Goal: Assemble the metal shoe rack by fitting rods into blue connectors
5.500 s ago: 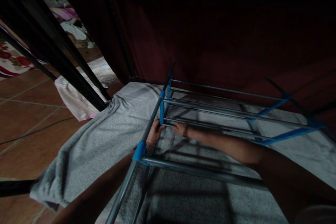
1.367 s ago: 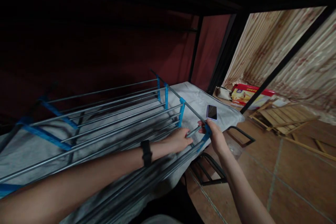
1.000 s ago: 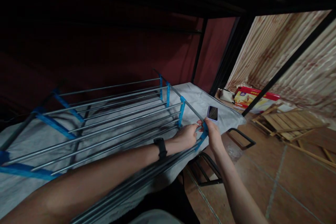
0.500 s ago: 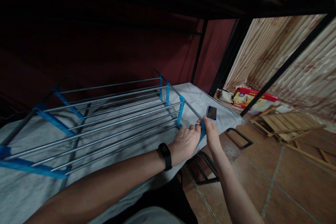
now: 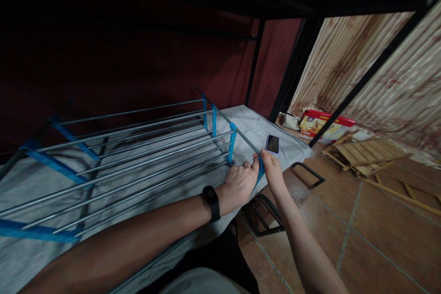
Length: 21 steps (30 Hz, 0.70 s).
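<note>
Change since 0.5 s ago: the view has swung slightly, so the rack, phone and both hands sit a little further left and lower; the left hand has slid closer to the corner connector, and the right hand keeps its grip there.
Blanket (image 5: 265,131): 1 grey, nubbly cloth spread over the low surface, under everything else.
Rack (image 5: 138,147): 1 frame of thin grey metal rods joined by blue plastic connectors, lying flat on the blanket, its near right corner at the blanket's edge; about 8 long rods run side by side, and at least 6 blue pieces show.
Left hand (image 5: 239,181): 1, black band on the wrist, fingers curled down over the rod ends by the corner.
Right hand (image 5: 272,170): 1, thumb and fingers pinching the blue corner connector (image 5: 261,170).
Phone (image 5: 273,144): 1, dark screen up, on the blanket just beyond the hands.
</note>
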Motion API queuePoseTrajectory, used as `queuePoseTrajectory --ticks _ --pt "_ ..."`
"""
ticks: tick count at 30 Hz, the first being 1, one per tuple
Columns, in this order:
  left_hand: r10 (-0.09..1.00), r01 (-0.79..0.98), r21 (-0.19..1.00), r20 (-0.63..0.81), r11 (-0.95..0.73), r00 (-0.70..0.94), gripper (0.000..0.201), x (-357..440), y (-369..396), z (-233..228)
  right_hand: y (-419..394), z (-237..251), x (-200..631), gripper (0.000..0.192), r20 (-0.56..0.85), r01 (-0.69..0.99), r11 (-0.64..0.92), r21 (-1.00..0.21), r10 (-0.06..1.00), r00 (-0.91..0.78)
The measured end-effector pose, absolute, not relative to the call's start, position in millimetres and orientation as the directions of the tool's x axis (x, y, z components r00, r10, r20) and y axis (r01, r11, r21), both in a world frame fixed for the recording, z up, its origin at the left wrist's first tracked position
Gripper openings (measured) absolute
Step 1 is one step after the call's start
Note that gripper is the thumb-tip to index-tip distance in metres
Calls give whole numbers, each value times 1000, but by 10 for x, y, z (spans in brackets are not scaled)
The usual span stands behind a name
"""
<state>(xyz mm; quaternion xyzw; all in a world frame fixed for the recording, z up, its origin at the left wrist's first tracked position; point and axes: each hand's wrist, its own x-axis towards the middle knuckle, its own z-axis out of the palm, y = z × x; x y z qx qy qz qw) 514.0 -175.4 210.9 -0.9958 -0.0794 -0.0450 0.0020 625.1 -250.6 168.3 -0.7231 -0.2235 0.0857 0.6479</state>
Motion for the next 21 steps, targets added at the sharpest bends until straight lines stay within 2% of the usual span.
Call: queuePoseTrajectory --ticks 13,21 --pt "128 131 -26 102 -991 987 48 5123 -1793 2150 -2517 1640 6276 49 209 270 -79 -960 440 873" --pt "146 141 58 96 -988 985 42 5102 -1778 2168 -2473 1671 6232 56 215 253 -55 -966 370 904"
